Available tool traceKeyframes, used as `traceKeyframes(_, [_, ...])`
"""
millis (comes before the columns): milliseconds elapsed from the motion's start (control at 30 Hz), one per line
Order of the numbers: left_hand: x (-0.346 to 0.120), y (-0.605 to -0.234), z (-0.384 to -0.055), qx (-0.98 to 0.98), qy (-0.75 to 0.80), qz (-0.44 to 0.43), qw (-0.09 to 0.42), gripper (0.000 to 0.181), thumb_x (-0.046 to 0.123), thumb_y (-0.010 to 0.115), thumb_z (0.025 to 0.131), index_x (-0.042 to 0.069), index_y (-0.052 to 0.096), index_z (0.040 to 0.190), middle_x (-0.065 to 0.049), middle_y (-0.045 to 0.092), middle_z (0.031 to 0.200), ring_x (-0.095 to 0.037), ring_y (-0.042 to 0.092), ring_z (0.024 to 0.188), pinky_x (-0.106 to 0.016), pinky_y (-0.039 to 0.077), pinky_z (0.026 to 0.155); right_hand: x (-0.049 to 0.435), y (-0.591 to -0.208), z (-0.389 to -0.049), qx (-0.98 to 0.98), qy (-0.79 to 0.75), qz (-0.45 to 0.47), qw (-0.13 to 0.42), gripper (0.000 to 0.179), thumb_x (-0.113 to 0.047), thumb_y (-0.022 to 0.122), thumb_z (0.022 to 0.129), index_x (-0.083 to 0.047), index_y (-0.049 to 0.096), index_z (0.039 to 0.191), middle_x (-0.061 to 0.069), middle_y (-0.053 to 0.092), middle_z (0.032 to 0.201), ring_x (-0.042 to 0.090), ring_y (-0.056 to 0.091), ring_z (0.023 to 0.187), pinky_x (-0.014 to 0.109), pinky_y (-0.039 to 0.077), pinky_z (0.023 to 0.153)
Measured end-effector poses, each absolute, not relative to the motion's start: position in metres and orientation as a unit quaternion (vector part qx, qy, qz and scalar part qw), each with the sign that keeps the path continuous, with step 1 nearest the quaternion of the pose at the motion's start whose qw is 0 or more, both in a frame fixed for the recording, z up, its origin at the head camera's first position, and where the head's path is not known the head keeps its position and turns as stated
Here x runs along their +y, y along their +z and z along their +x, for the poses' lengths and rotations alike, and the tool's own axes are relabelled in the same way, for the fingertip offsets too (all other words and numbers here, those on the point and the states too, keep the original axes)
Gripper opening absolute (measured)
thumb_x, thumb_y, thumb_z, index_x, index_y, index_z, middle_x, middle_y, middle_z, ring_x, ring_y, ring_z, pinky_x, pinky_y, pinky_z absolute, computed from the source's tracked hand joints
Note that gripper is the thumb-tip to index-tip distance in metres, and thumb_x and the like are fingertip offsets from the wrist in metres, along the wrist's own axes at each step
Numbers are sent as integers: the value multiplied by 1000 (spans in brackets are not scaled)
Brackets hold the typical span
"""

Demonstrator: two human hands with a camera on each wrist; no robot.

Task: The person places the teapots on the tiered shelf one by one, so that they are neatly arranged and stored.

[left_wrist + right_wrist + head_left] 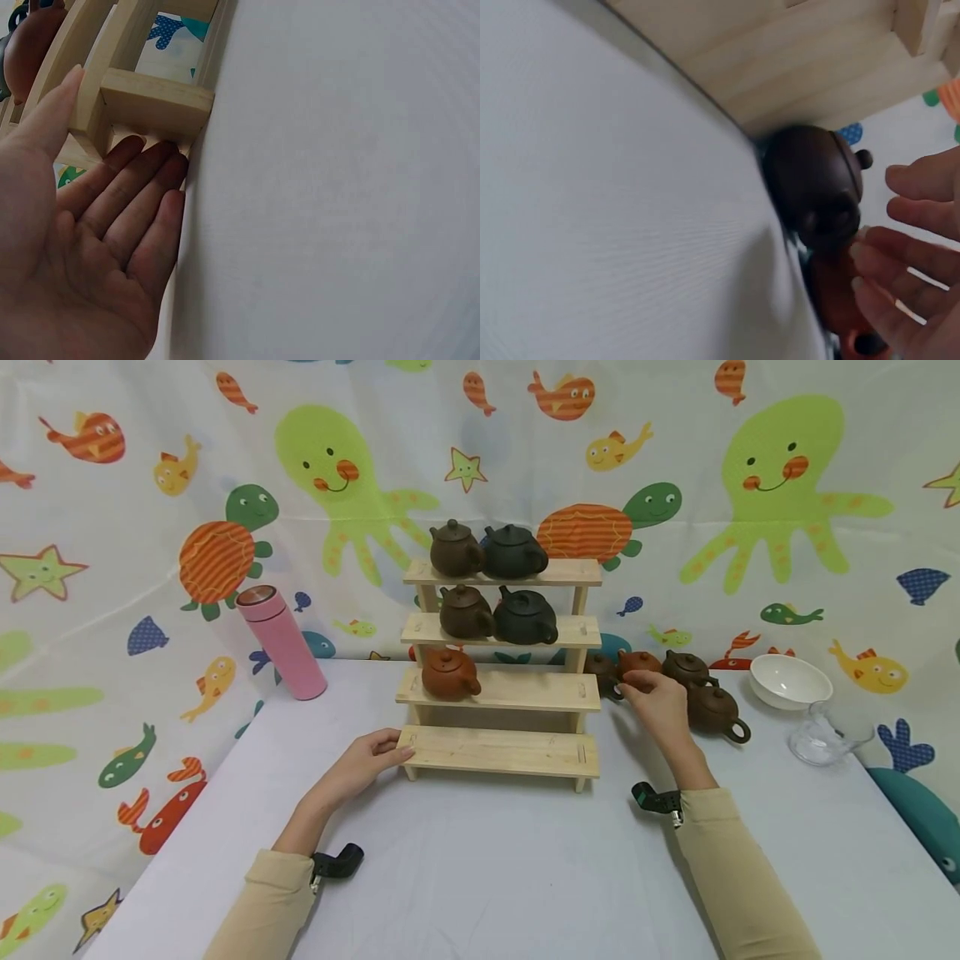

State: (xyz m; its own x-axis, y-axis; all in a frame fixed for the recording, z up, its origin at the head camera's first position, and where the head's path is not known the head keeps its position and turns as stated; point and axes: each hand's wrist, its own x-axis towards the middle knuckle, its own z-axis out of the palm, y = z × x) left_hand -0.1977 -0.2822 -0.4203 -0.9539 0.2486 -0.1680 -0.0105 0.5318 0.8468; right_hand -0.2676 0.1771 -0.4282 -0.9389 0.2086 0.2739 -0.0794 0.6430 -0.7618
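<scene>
My left hand [358, 768] holds the left end of the lowest board of a stepped wooden stand [498, 750], thumb on the board and fingers around its side. Over at the right, my right hand [663, 703] hovers with parted, slightly bent fingers by an orange-brown teapot [836, 292] and a dark brown teapot [806, 176]. Nothing is gripped there; whether its fingertips touch the orange-brown one I cannot tell. Two more brown teapots, one behind [686, 668] and one nearer [714, 712], stand beside that hand. On the third board down sits another orange-brown teapot [450, 674].
The top boards carry brown teapots [453, 550] [465, 612] and black teapots [513, 552] [525, 616]. A pink bottle [283, 643] stands at the back left. At the right are a white bowl [790, 683] and a clear glass pitcher [825, 739]. A patterned cloth hangs behind.
</scene>
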Motion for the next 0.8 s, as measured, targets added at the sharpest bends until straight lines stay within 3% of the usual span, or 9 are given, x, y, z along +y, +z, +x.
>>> traceKeyframes(133, [-281,-420,-198,865,479,69,136,60,40,63,97,0,50,140,-18,64,131,-30,56,126,-54,40,108,178,-433,-270,-897,419,-47,134,38,-23,69,92,-3,67,124,20,68,123,35,60,113,50,47,94])
traceKeyframes(267, [-282,-419,-197,861,483,69,141,58,38,64,97,0,50,139,-18,64,131,-30,57,126,-54,40,108,179,-438,-272,-904,408,-52,116,43,-24,68,92,-2,64,129,21,67,125,35,60,113,49,47,92])
traceKeyframes(567, [-290,-439,-209,863,480,67,139,60,40,63,97,2,49,141,-17,64,131,-28,57,125,-53,41,108,179,-440,-276,-910,405,-47,77,43,-24,66,94,0,63,129,21,70,116,30,65,96,32,47,75])
traceKeyframes(800, [-295,-452,-216,863,481,65,138,66,51,66,92,7,51,140,-11,65,131,-25,58,125,-52,41,108,178,-446,-279,-913,402,-22,63,38,-24,66,94,3,68,121,23,72,111,28,66,91,28,46,70])
